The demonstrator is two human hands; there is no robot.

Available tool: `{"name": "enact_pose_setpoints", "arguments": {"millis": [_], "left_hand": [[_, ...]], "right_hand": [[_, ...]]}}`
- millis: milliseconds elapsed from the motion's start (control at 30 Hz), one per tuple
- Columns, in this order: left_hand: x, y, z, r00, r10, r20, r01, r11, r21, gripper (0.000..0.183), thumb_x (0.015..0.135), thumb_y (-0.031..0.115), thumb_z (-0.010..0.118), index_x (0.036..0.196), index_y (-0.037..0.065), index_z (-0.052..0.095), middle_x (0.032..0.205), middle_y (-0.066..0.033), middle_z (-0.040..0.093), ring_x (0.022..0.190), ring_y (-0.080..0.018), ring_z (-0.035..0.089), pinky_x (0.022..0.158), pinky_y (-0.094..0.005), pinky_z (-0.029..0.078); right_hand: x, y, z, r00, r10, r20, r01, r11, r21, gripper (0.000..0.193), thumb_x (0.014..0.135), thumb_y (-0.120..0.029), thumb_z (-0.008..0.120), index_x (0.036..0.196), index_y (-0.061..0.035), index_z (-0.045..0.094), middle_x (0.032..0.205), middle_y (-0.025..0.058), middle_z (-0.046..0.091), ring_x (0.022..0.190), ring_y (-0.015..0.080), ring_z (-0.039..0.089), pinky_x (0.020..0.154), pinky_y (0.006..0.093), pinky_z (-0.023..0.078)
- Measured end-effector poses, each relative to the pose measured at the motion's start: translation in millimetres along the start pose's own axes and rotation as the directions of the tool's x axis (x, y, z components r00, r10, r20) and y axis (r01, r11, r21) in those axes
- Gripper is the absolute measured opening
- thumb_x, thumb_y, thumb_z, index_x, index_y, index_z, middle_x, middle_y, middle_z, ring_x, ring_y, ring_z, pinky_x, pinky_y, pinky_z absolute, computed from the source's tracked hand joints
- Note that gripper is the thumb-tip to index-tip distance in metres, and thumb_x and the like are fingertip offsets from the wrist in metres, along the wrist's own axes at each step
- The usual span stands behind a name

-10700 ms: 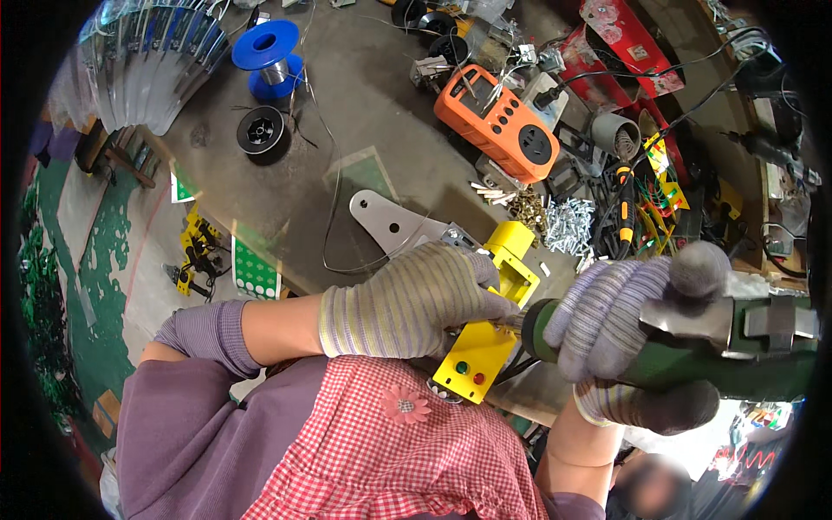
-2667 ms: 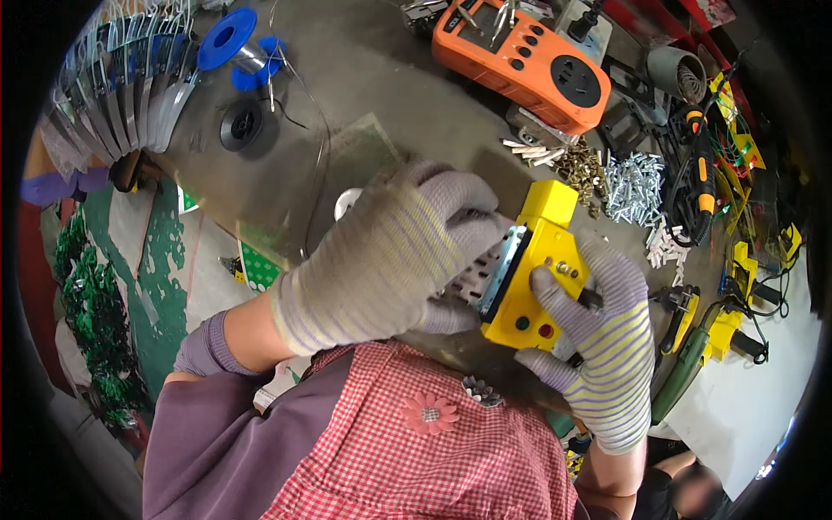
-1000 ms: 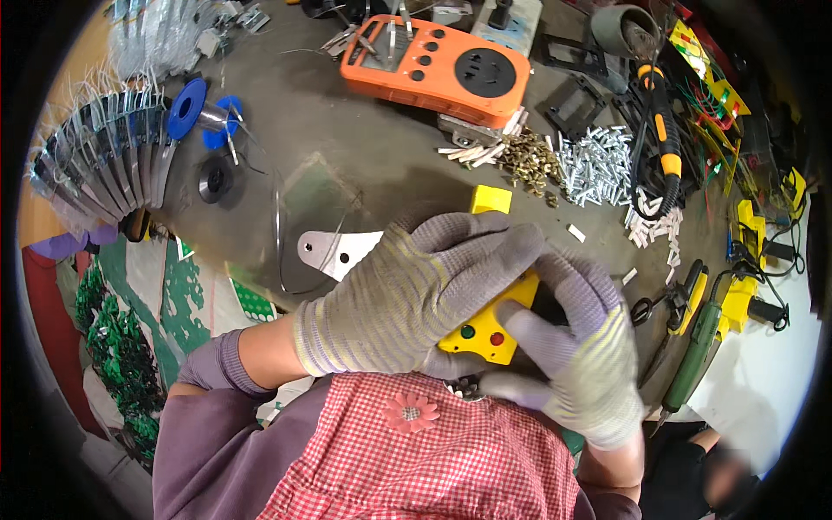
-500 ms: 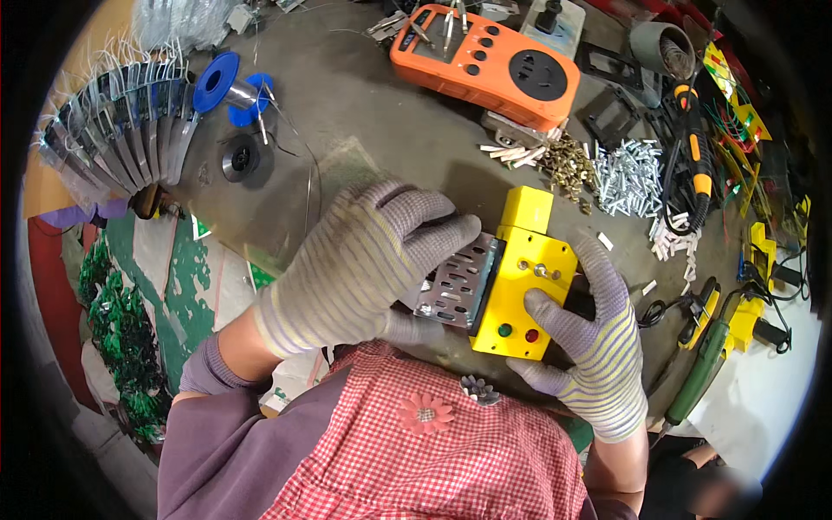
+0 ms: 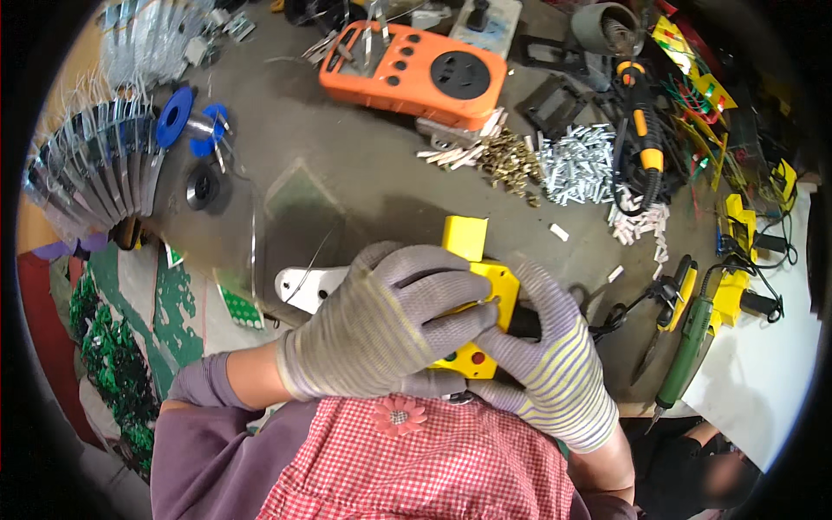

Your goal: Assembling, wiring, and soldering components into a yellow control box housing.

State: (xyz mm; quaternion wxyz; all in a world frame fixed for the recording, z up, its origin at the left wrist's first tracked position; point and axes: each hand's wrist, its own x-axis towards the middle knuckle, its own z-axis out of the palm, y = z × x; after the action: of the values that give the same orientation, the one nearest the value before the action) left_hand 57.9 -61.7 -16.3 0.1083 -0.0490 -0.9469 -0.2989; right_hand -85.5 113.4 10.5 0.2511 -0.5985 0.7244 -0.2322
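Both hands wear grey striped knit gloves. Between them is a yellow box (image 5: 505,282) with a yellow block (image 5: 465,237) on its far end and a red button (image 5: 477,358) near its close end. My left hand (image 5: 394,312) is closed on the box from the left, fingers across its face and thumb at the near end. My right hand (image 5: 550,364) grips the right side, fingertips meeting those of the left near the middle. A white metal strip with a hole (image 5: 303,288) sticks out left from under my left hand. The gloves hide much of the face.
Beyond the hands lie an orange meter (image 5: 416,74), piles of brass screws (image 5: 510,165) and silver pins (image 5: 579,165). Blue solder spools (image 5: 175,117) stand at left. A black-and-orange soldering iron (image 5: 641,121) and a green-handled one (image 5: 689,355) lie at right.
The whole view has shifted, scene moving left. The box has come slightly closer to me. My left hand has moved over its face; the perforated metal plate is now covered and the white strip shows.
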Motion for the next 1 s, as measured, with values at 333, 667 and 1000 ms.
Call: {"name": "enact_pose_setpoints", "arguments": {"millis": [333, 667, 1000], "left_hand": [[-0.2, -0.1, 2.4, 0.999, 0.019, 0.031, -0.020, 0.999, 0.034, 0.062, 0.062, 0.054, 0.079, 0.110, 0.017, 0.070, 0.118, -0.0009, 0.061, 0.110, -0.0254, 0.059, 0.085, -0.0427, 0.049], [-4.7, 1.1, -0.1, 1.000, -0.020, 0.001, 0.020, 1.000, 0.013, 0.062, 0.059, 0.049, 0.082, 0.111, 0.018, 0.070, 0.118, 0.0006, 0.061, 0.111, -0.0232, 0.058, 0.084, -0.0440, 0.046], [-1.6, 3.2, -1.3, 1.000, -0.005, 0.000, 0.005, 1.000, 0.000, 0.057, 0.062, 0.048, 0.081, 0.109, 0.020, 0.067, 0.118, 0.0013, 0.060, 0.112, -0.0229, 0.057, 0.086, -0.0444, 0.044]], "right_hand": [[-194.8, 136.9, -63.4, 0.341, 0.662, -0.667, -0.934, 0.161, -0.318, 0.064, 0.089, -0.008, 0.062, 0.150, -0.0097, 0.042, 0.121, 0.0209, 0.054, 0.106, 0.0354, 0.058, 0.094, 0.0433, 0.046], [-241.5, 170.5, -79.1, 0.379, 0.730, -0.569, -0.896, 0.444, -0.028, 0.067, 0.092, -0.020, 0.067, 0.152, -0.0115, 0.039, 0.146, 0.0163, 0.050, 0.129, 0.0307, 0.051, 0.110, 0.0354, 0.038], [-78.6, 44.7, -96.9, 0.382, 0.322, -0.866, 0.761, 0.421, 0.493, 0.088, 0.071, -0.041, 0.074, 0.142, 0.0024, 0.043, 0.081, 0.0002, 0.045, 0.077, 0.0147, 0.044, 0.077, 0.0334, 0.034]]}}
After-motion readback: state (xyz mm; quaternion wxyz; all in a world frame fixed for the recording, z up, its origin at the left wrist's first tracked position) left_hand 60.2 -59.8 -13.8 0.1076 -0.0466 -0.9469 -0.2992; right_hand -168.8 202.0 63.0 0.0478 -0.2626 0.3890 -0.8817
